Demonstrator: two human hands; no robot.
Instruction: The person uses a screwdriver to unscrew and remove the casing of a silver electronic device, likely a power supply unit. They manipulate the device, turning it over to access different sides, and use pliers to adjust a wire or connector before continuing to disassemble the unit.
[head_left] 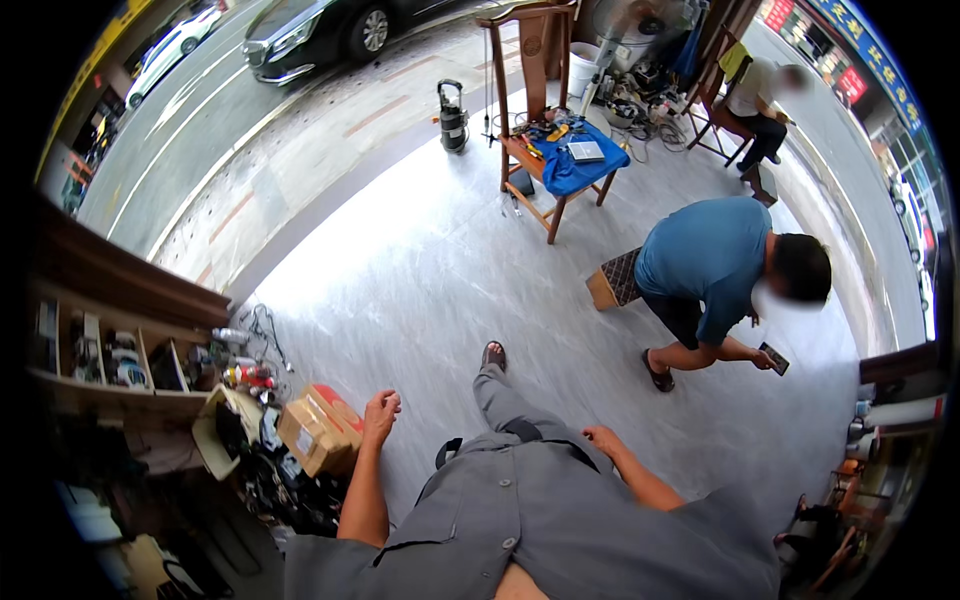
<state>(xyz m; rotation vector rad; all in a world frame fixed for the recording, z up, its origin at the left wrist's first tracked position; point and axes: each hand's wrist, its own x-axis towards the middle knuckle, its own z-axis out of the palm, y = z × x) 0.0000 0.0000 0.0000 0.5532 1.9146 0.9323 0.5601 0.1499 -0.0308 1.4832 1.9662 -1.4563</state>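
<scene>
My left hand (381, 414) is raised beside my left hip, its fingers loosely curled in with nothing visible in them. The closest object to it is a brown cardboard box (318, 432) with a red patch, sitting on a pile of dark clutter. At my right thigh hangs my right hand (603, 439), fingers bent inward, holding nothing that I can see. One of my feet, in a dark sandal (494, 355), is stretched forward on the grey floor.
A person in a blue shirt (705, 250) sits at right, holding a phone (773, 359). Ahead stands a wooden chair (556, 215) with a blue cloth (572, 178) and tools. A black cylindrical machine (453, 125) stands left of it. Another seated person (757, 105) is farther back. Shelves (120, 385) line the left.
</scene>
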